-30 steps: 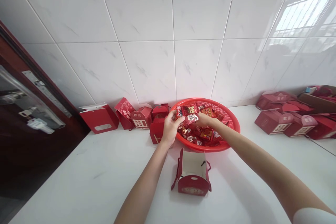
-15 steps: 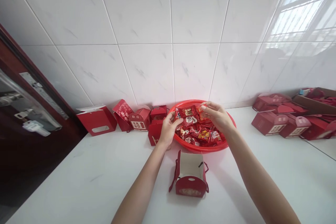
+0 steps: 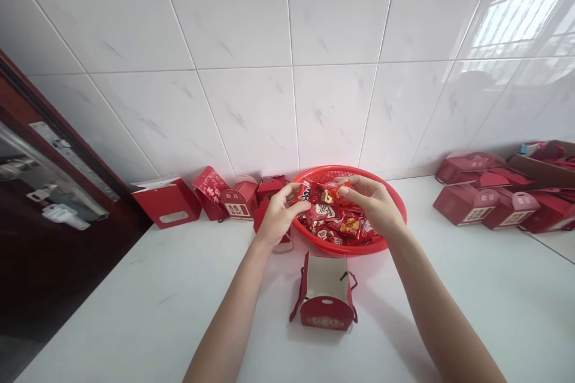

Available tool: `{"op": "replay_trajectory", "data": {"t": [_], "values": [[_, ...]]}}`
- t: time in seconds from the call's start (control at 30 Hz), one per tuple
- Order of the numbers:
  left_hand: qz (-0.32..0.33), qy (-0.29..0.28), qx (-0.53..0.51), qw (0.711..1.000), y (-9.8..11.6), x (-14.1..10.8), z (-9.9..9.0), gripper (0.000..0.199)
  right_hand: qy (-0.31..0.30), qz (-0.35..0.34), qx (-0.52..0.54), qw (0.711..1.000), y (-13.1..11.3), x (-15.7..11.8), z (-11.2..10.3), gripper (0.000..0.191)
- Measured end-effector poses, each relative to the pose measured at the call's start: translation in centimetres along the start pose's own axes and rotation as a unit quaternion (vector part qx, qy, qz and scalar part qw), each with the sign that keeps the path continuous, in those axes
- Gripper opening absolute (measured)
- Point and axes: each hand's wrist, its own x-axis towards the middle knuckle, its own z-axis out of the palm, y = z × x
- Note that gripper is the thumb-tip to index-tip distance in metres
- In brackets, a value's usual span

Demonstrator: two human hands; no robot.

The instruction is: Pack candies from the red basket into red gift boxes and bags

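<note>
Over the red plastic basket (image 3: pixel 395 206), my left hand (image 3: pixel 279 215) is closed with thumb and fingers on a red candy packet (image 3: pixel 309 192) at the basket's left side. My right hand (image 3: pixel 375 203) pinches a small red-orange wrapped candy (image 3: pixel 345 187) above the pile. Several red wrapped candies (image 3: pixel 350 226) fill the basket beneath both hands. In front of the basket stands an opened red gift box (image 3: pixel 327 313) with a pale inside and dark red cord handles; neither hand touches it.
Along the wall at left stand a red paper bag (image 3: pixel 166 203) and several small red boxes (image 3: pixel 239 198). More red boxes (image 3: pixel 467 204) and an open carton (image 3: pixel 539 166) sit at the right. A dark door (image 3: pixel 67 251) with keys is on the far left.
My left hand has lifted the red packet slightly and turned it, so it lies more level. My right hand has come a little closer to it.
</note>
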Motion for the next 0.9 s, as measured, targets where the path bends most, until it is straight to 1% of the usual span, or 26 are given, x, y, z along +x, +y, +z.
{"op": "replay_trajectory", "data": {"t": [0.1,0.17,0.23,0.27,0.33,0.4,0.47,0.53,0.6,0.67,0.73,0.8,0.9], "values": [[0.004,-0.019,0.044,0.999,1.2,-0.5,0.0,0.036,-0.033,-0.008,-0.012,0.999,-0.6,-0.3,0.3,0.031],[0.002,-0.041,0.076,0.996,2.1,-1.0,-0.5,0.036,-0.031,-0.020,-0.021,0.999,-1.2,-0.6,0.2,0.030],[-0.004,-0.072,0.125,0.990,3.3,-1.5,-1.6,0.037,-0.031,-0.038,-0.041,0.998,-2.1,-1.0,-0.2,0.028],[-0.005,-0.086,0.156,0.984,4.0,-1.8,-2.3,0.037,-0.040,-0.048,-0.059,0.996,-2.6,-1.3,-0.5,0.027],[0.000,-0.141,0.220,0.965,5.5,-2.7,-3.7,0.034,-0.091,-0.061,-0.122,0.986,-3.6,-2.1,-1.0,0.022],[0.008,-0.225,0.272,0.936,7.0,-3.7,-4.8,0.029,-0.174,-0.058,-0.209,0.961,-4.4,-2.9,-1.1,0.015],[0.025,-0.318,0.293,0.901,8.5,-4.8,-5.4,0.027,-0.250,-0.046,-0.289,0.923,-4.9,-3.7,-0.7,0.009],[0.042,-0.388,0.280,0.877,9.7,-5.7,-5.4,0.025,-0.288,-0.040,-0.352,0.890,-5.0,-4.2,0.1,0.006],[0.050,-0.423,0.260,0.866,10.5,-6.4,-5.1,0.025,-0.315,-0.042,-0.394,0.862,-4.8,-4.4,1.1,0.006],[0.054,-0.432,0.250,0.865,10.8,-6.7,-4.8,0.028,-0.342,-0.044,-0.416,0.842,-4.6,-4.4,1.9,0.008],[0.057,-0.425,0.253,0.867,10.9,-6.7,-4.7,0.027,-0.357,-0.044,-0.422,0.832,-4.4,-4.3,2.1,0.010],[0.064,-0.399,0.271,0.874,10.6,-6.5,-4.7,0.024,-0.345,-0.044,-0.424,0.836,-4.3,-4.2,2.0,0.010],[0.076,-0.355,0.301,0.882,10.1,-6.3,-4.9,0.023,-0.315,-0.055,-0.406,0.856,-4.4,-4.1,1.5,0.010]]}}
